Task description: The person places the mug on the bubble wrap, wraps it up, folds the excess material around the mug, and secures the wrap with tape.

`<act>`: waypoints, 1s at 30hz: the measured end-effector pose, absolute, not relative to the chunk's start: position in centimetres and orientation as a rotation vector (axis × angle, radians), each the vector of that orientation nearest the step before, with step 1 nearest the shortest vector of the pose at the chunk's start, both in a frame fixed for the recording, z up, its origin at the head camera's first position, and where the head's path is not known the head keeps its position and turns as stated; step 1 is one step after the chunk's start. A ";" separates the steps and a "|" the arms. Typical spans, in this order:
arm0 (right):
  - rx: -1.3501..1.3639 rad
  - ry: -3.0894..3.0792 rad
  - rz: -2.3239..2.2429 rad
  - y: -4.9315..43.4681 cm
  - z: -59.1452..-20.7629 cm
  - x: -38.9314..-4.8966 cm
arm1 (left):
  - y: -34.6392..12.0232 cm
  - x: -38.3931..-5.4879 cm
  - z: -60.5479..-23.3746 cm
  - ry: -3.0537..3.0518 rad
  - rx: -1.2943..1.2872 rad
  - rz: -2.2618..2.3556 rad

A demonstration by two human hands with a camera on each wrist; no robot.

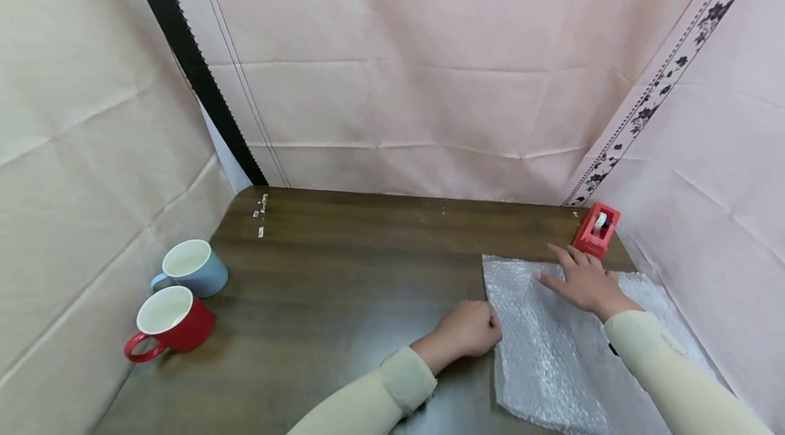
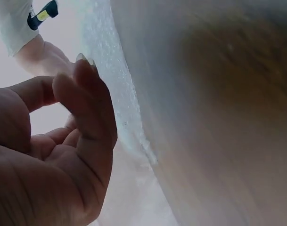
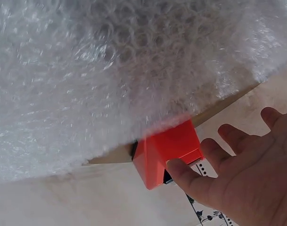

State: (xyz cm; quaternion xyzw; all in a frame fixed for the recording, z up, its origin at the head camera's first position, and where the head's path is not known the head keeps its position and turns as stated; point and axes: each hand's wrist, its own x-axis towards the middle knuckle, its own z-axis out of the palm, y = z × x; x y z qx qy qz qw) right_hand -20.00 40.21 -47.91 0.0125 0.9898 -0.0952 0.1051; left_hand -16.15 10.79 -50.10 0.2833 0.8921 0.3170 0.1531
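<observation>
A sheet of bubble wrap (image 1: 540, 353) lies over the right side of the table. My left hand (image 1: 469, 329) is at its left edge, fingers curled and thumb against the fingertips. In the left wrist view, nothing shows between the fingers of the left hand (image 2: 72, 141), and the wrap's edge (image 2: 129, 99) runs behind them. My right hand (image 1: 585, 285) is spread over the far part of the wrap, fingers extended. Just beyond its fingertips stands a red tape dispenser (image 1: 596, 229). The right wrist view shows the dispenser (image 3: 169, 148) beside the open fingers (image 3: 216, 153).
A blue mug (image 1: 199, 275) and a red mug (image 1: 178, 326) stand close together at the table's left edge. Small scraps (image 1: 261, 232) lie near the far left corner. Cloth walls (image 1: 392, 80) enclose the brown table (image 1: 343, 251) at the back and sides.
</observation>
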 end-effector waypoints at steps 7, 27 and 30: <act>0.062 2.872 -0.342 40.4 -48.1 -20.7 | 11.2 -16.8 -50.3 2.492 0.727 0.918; 0.090 2.834 -0.391 41.5 -48.4 -20.3 | 11.4 -15.5 -50.0 2.476 0.658 0.677; 0.087 2.829 -0.400 41.6 -48.7 -19.9 | 11.6 -15.1 -50.3 2.457 0.662 0.673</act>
